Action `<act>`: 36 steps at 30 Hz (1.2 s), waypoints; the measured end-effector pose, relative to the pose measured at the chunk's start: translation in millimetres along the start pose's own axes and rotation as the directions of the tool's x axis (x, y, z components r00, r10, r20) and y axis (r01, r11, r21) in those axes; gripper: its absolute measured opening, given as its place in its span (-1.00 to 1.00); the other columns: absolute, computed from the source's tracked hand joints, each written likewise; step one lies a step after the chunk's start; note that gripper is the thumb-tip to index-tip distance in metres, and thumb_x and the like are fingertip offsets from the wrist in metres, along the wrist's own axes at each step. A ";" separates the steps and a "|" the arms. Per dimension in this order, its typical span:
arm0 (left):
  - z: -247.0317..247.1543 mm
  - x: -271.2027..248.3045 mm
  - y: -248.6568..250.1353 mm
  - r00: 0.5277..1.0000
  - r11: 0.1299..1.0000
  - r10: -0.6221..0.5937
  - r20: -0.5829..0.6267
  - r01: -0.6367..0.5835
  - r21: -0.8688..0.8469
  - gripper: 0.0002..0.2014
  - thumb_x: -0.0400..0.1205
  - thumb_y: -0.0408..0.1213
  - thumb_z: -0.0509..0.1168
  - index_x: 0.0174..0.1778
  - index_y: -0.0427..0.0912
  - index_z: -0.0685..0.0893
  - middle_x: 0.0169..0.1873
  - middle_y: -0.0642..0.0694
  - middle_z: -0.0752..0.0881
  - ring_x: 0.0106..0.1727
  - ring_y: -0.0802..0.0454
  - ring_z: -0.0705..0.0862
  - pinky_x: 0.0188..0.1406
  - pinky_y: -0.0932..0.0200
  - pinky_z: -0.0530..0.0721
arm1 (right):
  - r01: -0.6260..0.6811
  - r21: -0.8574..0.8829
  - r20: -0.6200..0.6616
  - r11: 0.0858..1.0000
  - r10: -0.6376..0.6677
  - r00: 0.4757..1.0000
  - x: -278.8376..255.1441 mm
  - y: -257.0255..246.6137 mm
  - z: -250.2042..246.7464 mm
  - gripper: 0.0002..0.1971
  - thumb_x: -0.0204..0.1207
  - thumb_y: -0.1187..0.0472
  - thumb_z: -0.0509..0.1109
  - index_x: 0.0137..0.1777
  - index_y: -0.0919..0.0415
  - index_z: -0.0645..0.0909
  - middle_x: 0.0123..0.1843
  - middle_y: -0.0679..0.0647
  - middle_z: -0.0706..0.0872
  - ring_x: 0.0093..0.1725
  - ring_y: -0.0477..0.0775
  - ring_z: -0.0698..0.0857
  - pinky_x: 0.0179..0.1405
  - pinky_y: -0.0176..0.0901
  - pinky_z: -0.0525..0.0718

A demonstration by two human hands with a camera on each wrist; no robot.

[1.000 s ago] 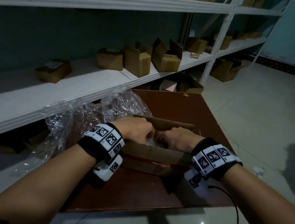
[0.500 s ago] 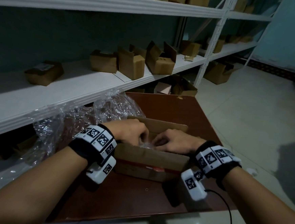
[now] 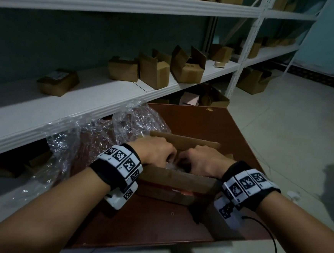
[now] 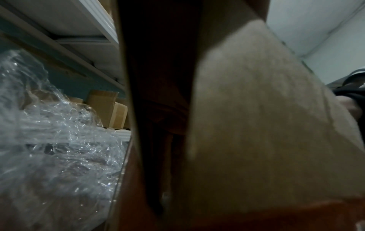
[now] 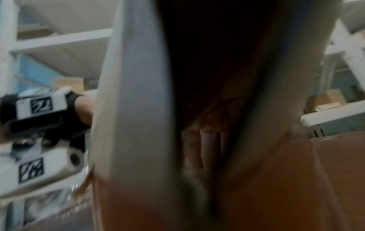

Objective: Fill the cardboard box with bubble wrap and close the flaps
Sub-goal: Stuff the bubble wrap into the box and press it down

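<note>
A small open cardboard box (image 3: 178,180) sits on the brown table (image 3: 202,119). Its far flap (image 3: 187,142) stands up and its near flap leans toward me. A little clear bubble wrap (image 3: 172,165) shows inside it between my hands. My left hand (image 3: 166,156) and right hand (image 3: 186,159) both reach down into the box, knuckles up, side by side. In the right wrist view my right fingers (image 5: 207,145) point fairly straight down between the flaps (image 5: 134,109). The left fingertips are hidden by the box.
A big loose heap of bubble wrap (image 3: 93,138) (image 4: 49,132) lies on the table's left, against the white shelf (image 3: 83,107). Several cardboard boxes (image 3: 156,71) stand on that shelf. Tiled floor (image 3: 291,136) lies to the right. A black cable (image 3: 272,244) trails from my right wrist.
Both hands have stayed in the box and shifted only slightly, the fingers pushing a bit deeper. The box and the heap have not visibly moved.
</note>
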State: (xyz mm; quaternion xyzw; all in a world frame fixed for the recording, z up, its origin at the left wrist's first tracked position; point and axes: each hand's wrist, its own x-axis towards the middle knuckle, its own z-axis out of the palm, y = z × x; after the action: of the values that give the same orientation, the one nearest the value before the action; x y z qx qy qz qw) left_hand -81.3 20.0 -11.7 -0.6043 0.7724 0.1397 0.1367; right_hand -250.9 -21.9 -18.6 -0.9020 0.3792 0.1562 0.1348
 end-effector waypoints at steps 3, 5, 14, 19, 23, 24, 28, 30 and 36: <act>1.2 -0.2 4.4 1.000 1.000 0.015 0.006 -0.015 -0.010 -0.78 0.62 0.08 0.41 0.11 0.10 0.69 -0.13 0.07 0.68 -0.04 -0.06 0.70 -0.16 0.05 0.50 | 0.022 -0.077 -0.014 0.997 -0.024 1.000 -0.9 -0.8 2.9 -0.51 0.52 -0.18 0.49 0.45 -0.19 0.58 0.09 0.01 0.81 -0.05 0.06 0.72 -0.07 -0.11 0.55; -0.3 -1.5 6.1 1.000 0.999 0.024 0.012 -0.024 -0.027 -0.73 0.63 0.07 0.41 0.16 0.06 0.71 -0.10 0.03 0.71 -0.02 -0.08 0.73 -0.09 0.00 0.61 | 0.045 -0.122 -0.037 0.992 -0.050 0.998 -1.2 0.2 3.5 -0.52 0.56 -0.16 0.45 0.47 -0.17 0.57 0.07 0.04 0.81 0.01 0.13 0.76 -0.11 -0.10 0.54; -1.7 -4.6 -2.2 0.998 0.996 0.012 0.063 -0.006 -0.094 -0.70 0.63 -0.11 0.44 0.30 0.11 0.69 -0.02 0.10 0.75 0.11 -0.02 0.70 0.09 0.00 0.58 | 0.048 -0.003 0.080 0.999 -0.048 0.996 -5.0 10.3 -2.2 -0.49 0.48 -0.07 0.53 0.42 -0.33 0.53 0.28 -0.09 0.78 0.28 0.06 0.73 0.34 0.14 0.66; -1.0 -5.8 -0.7 0.996 0.999 0.046 0.075 -0.044 -0.032 -0.62 0.72 -0.31 0.36 0.46 0.00 0.60 0.16 -0.02 0.75 0.24 -0.03 0.67 -0.43 0.29 0.20 | 0.054 -0.028 0.042 0.998 -0.052 0.998 -4.6 10.3 2.0 -0.54 0.56 0.04 0.50 0.43 -0.29 0.53 0.27 -0.05 0.78 0.26 0.09 0.72 0.30 0.09 0.65; 3.9 -4.8 1.7 1.000 0.999 -0.008 0.013 0.009 -0.041 -0.71 0.72 -0.16 0.38 0.36 0.12 0.62 0.03 0.13 0.66 0.14 0.04 0.59 -0.09 0.13 0.37 | 0.068 -0.010 0.005 0.998 -0.068 0.998 -6.5 8.4 6.4 -0.54 0.51 -0.16 0.51 0.40 -0.35 0.54 0.12 -0.04 0.82 0.10 0.07 0.77 0.21 0.08 0.71; 4.8 -5.0 2.4 1.000 0.999 -0.012 0.008 0.012 -0.037 -0.70 0.71 -0.14 0.38 0.37 0.12 0.62 0.01 0.14 0.63 0.15 0.04 0.59 -0.10 0.10 0.35 | 0.066 -0.027 -0.002 0.997 -0.066 0.998 -6.3 8.2 7.4 -0.52 0.50 -0.18 0.51 0.42 -0.38 0.52 0.10 -0.04 0.82 0.09 0.07 0.78 0.19 0.06 0.72; 5.2 -6.5 2.4 0.999 0.999 -0.037 -0.003 0.037 -0.009 -0.68 0.67 -0.01 0.41 0.34 0.19 0.63 -0.14 0.22 0.61 0.15 0.04 0.59 0.08 -0.18 0.34 | 0.047 -0.060 -0.033 0.997 -0.049 0.998 -3.2 8.5 9.4 -0.45 0.46 -0.21 0.54 0.45 -0.42 0.50 0.09 -0.09 0.81 0.08 0.04 0.76 0.19 0.01 0.72; 5.0 -7.1 1.7 0.998 0.999 -0.054 0.013 0.054 -0.009 -0.67 0.66 0.05 0.42 0.34 0.21 0.63 -0.13 0.23 0.62 0.10 0.06 0.56 0.17 -0.32 0.34 | 0.049 -0.057 -0.033 0.997 -0.051 0.998 -3.5 8.3 8.7 -0.46 0.48 -0.18 0.53 0.46 -0.42 0.50 0.10 -0.09 0.81 0.08 0.04 0.76 0.19 0.00 0.71; -2.0 -13.4 -1.0 0.999 0.991 0.034 -0.001 -0.033 -0.127 -0.62 0.66 -0.29 0.46 0.41 -0.04 0.71 0.14 0.05 0.78 0.20 0.05 0.72 -0.06 0.16 0.59 | 0.083 -0.003 0.036 0.997 -0.083 0.996 -7.0 6.5 -0.7 -0.48 0.57 0.03 0.51 0.51 -0.27 0.53 0.27 -0.08 0.78 0.26 0.02 0.73 0.32 0.00 0.66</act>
State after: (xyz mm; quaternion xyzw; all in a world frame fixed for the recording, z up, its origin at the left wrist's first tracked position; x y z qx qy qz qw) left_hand -77.3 31.0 -4.8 -0.5986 0.7720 0.1910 0.0960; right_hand -260.1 -22.1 -16.0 -0.9143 0.3386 0.1674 0.1459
